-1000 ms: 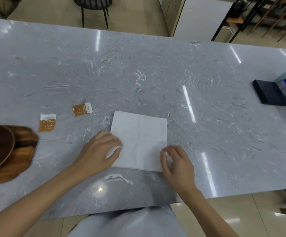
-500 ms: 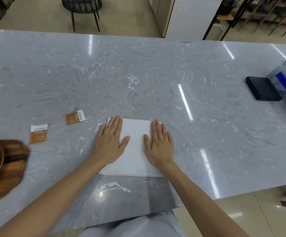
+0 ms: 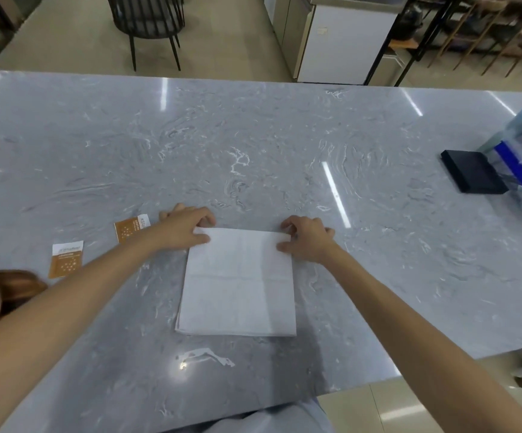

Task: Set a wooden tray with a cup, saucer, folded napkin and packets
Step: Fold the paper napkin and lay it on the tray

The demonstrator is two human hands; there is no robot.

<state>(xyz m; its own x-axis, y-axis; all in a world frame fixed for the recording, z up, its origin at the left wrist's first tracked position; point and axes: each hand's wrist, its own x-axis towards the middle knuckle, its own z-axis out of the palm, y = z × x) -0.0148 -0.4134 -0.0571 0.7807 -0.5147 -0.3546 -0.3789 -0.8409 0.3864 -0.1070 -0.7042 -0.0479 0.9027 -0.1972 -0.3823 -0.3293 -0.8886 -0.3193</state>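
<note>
Beside napkin (image 3: 237,282), packets (image 3: 66,259), probably sugar.

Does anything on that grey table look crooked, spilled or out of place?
Nothing spilled or damaged. The two orange packets lie loose at different angles, not yet on the wooden tray at the left edge. The white napkin sits slightly skewed while both hands pinch its far corners.

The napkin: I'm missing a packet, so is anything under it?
The napkin lies flat on the table; no bump shows. Both packets lie left of it. Underneath is hidden.
</note>
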